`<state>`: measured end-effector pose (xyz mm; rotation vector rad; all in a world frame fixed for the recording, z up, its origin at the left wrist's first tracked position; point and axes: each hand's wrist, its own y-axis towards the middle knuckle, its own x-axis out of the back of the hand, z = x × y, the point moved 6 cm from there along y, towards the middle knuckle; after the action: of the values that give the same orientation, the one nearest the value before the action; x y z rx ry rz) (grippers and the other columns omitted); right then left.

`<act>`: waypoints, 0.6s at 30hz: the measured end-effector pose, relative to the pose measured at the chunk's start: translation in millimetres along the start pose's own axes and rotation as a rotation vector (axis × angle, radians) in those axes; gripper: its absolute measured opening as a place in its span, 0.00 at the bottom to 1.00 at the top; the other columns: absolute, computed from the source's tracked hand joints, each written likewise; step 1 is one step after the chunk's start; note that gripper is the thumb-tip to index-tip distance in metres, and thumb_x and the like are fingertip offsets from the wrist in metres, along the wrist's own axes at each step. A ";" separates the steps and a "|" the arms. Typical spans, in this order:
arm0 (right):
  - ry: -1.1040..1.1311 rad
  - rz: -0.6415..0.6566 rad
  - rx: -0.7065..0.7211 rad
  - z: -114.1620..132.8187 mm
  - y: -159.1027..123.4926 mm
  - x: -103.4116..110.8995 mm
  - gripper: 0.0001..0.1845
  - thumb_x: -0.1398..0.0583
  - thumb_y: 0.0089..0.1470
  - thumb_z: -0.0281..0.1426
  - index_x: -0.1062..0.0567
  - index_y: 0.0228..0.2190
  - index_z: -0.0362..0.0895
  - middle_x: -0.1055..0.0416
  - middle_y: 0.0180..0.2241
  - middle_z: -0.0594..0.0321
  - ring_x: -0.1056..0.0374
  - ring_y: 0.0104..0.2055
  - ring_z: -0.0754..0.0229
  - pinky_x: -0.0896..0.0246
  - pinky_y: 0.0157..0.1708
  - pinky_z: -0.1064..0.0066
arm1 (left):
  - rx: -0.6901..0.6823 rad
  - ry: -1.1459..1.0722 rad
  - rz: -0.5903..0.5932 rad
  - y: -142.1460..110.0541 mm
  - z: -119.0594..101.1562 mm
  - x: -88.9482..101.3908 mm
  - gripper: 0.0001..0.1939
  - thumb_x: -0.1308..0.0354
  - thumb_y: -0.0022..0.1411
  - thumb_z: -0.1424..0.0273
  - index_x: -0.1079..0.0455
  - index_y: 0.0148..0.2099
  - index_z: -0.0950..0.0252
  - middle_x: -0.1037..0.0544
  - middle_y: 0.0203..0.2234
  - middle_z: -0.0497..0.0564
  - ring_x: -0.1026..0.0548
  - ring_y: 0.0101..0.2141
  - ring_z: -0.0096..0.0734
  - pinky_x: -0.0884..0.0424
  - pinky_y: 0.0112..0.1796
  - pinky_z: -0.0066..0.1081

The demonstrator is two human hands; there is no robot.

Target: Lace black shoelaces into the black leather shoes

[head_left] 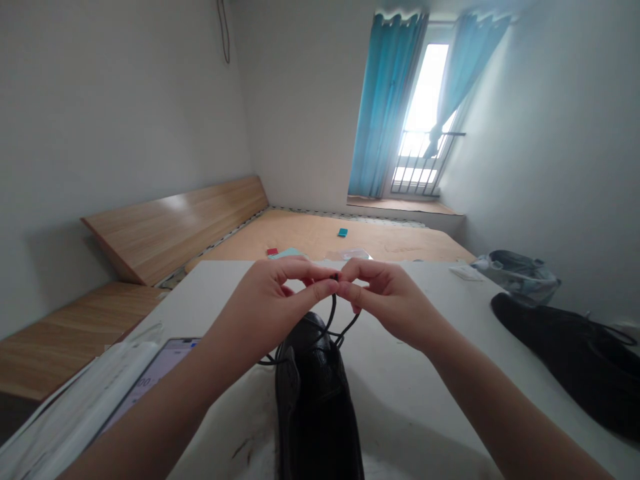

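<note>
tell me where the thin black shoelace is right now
Just below centre in the head view, the shoelace runs from the fingertips of the left hand and right hand down to the black leather shoe.

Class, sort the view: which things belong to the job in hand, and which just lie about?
Job:
left hand, right hand
black lace they pinch
black shoe below

Lying about, it seems:
phone, left
small teal item
plastic bag, right
second shoe, untouched

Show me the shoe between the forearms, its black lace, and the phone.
Shoe [319, 381]: head view, on the tongue.
Lace [333, 307]: head view, on the strand rising above the shoe.
Phone [159, 367]: head view, on its lit screen.
</note>
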<state>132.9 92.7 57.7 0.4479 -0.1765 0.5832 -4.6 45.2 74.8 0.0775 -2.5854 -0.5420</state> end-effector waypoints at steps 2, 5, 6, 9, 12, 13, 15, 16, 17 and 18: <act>-0.021 0.033 -0.018 -2.3 0.6 -0.7 0.18 0.36 0.51 0.46 0.28 0.24 0.44 0.34 0.26 0.65 0.39 0.28 0.63 0.40 0.26 0.71 | 0.012 -0.009 0.017 0.0 1.0 -1.1 0.11 0.39 0.56 0.62 0.19 0.36 0.62 0.19 0.30 0.49 0.27 0.31 0.33 0.34 0.25 0.27; -0.018 0.156 0.024 0.2 -0.7 -8.6 0.18 0.41 0.57 0.46 0.26 0.28 0.44 0.31 0.31 0.63 0.36 0.34 0.61 0.37 0.35 0.68 | 0.000 -0.056 0.028 0.5 0.0 -1.3 0.10 0.39 0.57 0.63 0.20 0.34 0.63 0.20 0.27 0.48 0.27 0.30 0.32 0.34 0.26 0.27; 0.006 0.228 0.042 2.7 -2.5 -13.5 0.19 0.43 0.60 0.46 0.26 0.29 0.45 0.31 0.32 0.63 0.36 0.37 0.60 0.38 0.40 0.66 | -0.019 -0.059 0.027 0.8 -1.5 -0.9 0.09 0.39 0.57 0.64 0.21 0.33 0.63 0.21 0.27 0.48 0.27 0.30 0.32 0.34 0.26 0.27; 0.125 0.453 -0.016 8.5 -12.1 -27.0 0.22 0.49 0.63 0.47 0.29 0.29 0.45 0.32 0.28 0.64 0.35 0.34 0.61 0.38 0.40 0.66 | -0.109 -0.051 -0.012 1.1 -8.3 2.9 0.08 0.39 0.58 0.65 0.24 0.31 0.63 0.24 0.28 0.47 0.28 0.32 0.31 0.34 0.28 0.27; -0.043 0.459 -0.077 11.8 -19.4 -23.1 0.20 0.51 0.64 0.45 0.34 0.27 0.46 0.38 0.22 0.68 0.39 0.26 0.63 0.41 0.29 0.70 | -0.145 -0.055 -0.002 0.6 -10.8 4.2 0.09 0.42 0.61 0.64 0.25 0.33 0.62 0.23 0.30 0.47 0.27 0.36 0.31 0.33 0.32 0.27; -0.213 0.396 -0.065 12.4 -19.8 -16.7 0.18 0.51 0.65 0.41 0.34 0.27 0.46 0.37 0.22 0.67 0.39 0.26 0.62 0.43 0.28 0.70 | -0.135 -0.048 0.017 0.6 -9.4 4.0 0.09 0.43 0.63 0.63 0.24 0.36 0.61 0.22 0.33 0.47 0.27 0.38 0.32 0.33 0.34 0.27; -0.624 0.228 -0.042 12.9 -19.5 -0.2 0.13 0.51 0.64 0.34 0.33 0.28 0.46 0.32 0.26 0.64 0.37 0.30 0.60 0.46 0.30 0.69 | -0.092 -0.012 0.056 1.2 -3.2 3.7 0.12 0.45 0.65 0.60 0.24 0.43 0.59 0.21 0.40 0.48 0.26 0.43 0.34 0.32 0.38 0.28; -0.802 0.159 -0.056 11.7 -19.5 7.6 0.12 0.50 0.63 0.31 0.33 0.28 0.46 0.30 0.28 0.62 0.35 0.31 0.59 0.47 0.29 0.68 | -0.065 0.020 0.082 1.8 1.3 3.1 0.14 0.46 0.65 0.58 0.25 0.46 0.59 0.22 0.43 0.49 0.26 0.44 0.35 0.31 0.39 0.28; -0.935 0.121 -0.092 8.9 -19.6 13.9 0.11 0.49 0.61 0.29 0.32 0.28 0.46 0.29 0.28 0.61 0.35 0.30 0.58 0.49 0.28 0.68 | -0.035 0.065 0.121 2.6 6.8 1.8 0.16 0.47 0.65 0.57 0.26 0.50 0.58 0.22 0.45 0.49 0.26 0.44 0.35 0.31 0.39 0.29; -1.012 0.122 -0.140 4.8 -19.8 18.2 0.11 0.48 0.60 0.28 0.32 0.27 0.45 0.29 0.26 0.60 0.36 0.28 0.58 0.50 0.27 0.68 | -0.005 0.128 0.183 3.3 13.2 -1.0 0.18 0.48 0.66 0.57 0.28 0.53 0.58 0.22 0.45 0.50 0.26 0.43 0.35 0.30 0.39 0.30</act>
<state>158.9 84.7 60.0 0.5666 -1.2092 0.4136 -9.9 53.2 65.1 -0.1216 -2.4358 -0.4610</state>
